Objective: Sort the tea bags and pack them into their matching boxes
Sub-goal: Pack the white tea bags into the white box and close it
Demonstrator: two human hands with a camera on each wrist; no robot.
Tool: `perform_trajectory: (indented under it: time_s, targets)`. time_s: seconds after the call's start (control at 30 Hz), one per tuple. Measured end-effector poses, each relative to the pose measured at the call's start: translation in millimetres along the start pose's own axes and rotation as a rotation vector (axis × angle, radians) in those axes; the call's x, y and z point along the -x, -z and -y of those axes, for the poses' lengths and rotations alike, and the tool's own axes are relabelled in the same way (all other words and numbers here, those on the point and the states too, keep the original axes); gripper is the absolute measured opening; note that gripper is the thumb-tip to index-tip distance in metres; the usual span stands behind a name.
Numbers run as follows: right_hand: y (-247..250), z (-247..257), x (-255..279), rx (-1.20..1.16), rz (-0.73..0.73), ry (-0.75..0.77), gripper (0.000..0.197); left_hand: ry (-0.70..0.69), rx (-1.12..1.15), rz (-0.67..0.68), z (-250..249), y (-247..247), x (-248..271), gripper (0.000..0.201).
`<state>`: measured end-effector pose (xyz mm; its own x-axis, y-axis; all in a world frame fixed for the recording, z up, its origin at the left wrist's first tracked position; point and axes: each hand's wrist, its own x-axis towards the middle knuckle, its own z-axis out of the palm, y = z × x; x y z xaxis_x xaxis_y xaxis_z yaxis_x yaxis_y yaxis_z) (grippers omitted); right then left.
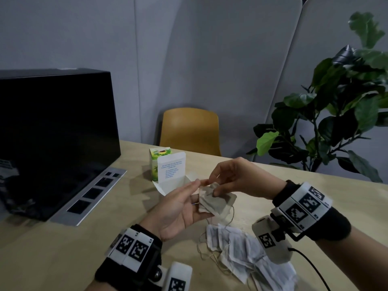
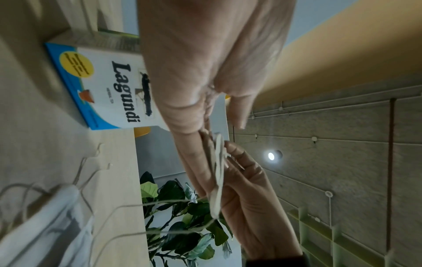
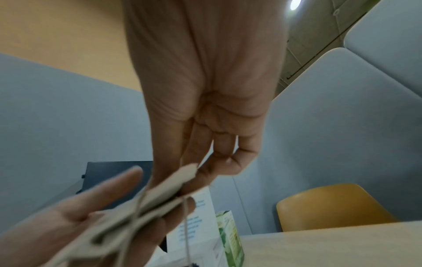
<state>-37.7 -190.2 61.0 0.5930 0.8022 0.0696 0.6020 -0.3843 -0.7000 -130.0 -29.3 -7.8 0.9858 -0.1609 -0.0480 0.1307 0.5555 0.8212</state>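
Observation:
A stack of beige tea bags (image 1: 216, 201) lies on the straight fingers of my left hand (image 1: 189, 198), held palm up above the table. My right hand (image 1: 218, 185) pinches the top of that stack between thumb and fingers; strings dangle below. Just behind stands a white "Lagundi" box (image 1: 174, 179) with its lid flap up, and a green box (image 1: 159, 162) behind that. A pile of white tea bags (image 1: 241, 246) lies on the table near my right wrist. From the left wrist the stack (image 2: 218, 171) shows edge-on, and the Lagundi box (image 2: 109, 90) is seen. The right wrist view shows the pinch on the bags (image 3: 141, 204).
A large black case (image 1: 54, 133) and a silver panel (image 1: 90, 194) fill the table's left side. A yellow chair (image 1: 190, 131) stands beyond the far edge, and a leafy plant (image 1: 336, 112) at the right. The wooden table (image 1: 63, 248) is bare at front left.

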Motion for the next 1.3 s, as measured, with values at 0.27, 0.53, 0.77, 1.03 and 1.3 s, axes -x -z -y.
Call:
perform_trajectory:
  time_s: [0.27, 0.53, 0.77, 1.03, 1.3]
  targets:
    - [-14, 0, -6, 0.063, -0.122, 0.033, 0.036, -0.116, -0.183, -0.1, 1, 4, -1, 0.044]
    - [-27, -5, -14, -0.619, -0.061, -0.154, 0.022, -0.35, -0.153, -0.237, -10, 6, -3, 0.037]
    - [-4, 13, -67, -0.26, -0.277, 0.075, 0.015, -0.622, -0.507, -0.691, -40, 52, 6, 0.043]
    - [-19, 14, -101, 0.254, -0.031, 0.25, 0.014, -0.181, -0.821, -0.437, -30, 74, -4, 0.139]
    - [-26, 30, -109, -0.618, -0.073, 0.204, 0.027, -0.132, -0.759, -0.468, -28, 78, -3, 0.114]
